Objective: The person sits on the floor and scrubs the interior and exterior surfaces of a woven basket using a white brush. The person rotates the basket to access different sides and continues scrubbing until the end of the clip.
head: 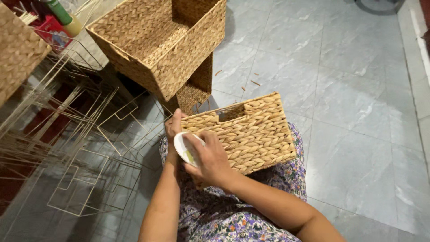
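Both hands are working at the near corner of a woven basket [244,134] lying tilted across the person's lap: the left hand [174,127] is gripping the basket's corner with its thumb up on the rim, and the right hand [208,159] is curled over the weave, its fingers pinching a small white dish [186,148] with a yellowish smear inside. Tilted as it is, the dish could be spilling onto the floral dress [233,219] if the wrist rolls further, and the basket could be sliding off the knee toward the tiled floor [358,89]. To the left, wire frames [80,148] are crowding close; a larger woven basket [161,45] is standing ahead, leaving open room only on the right.
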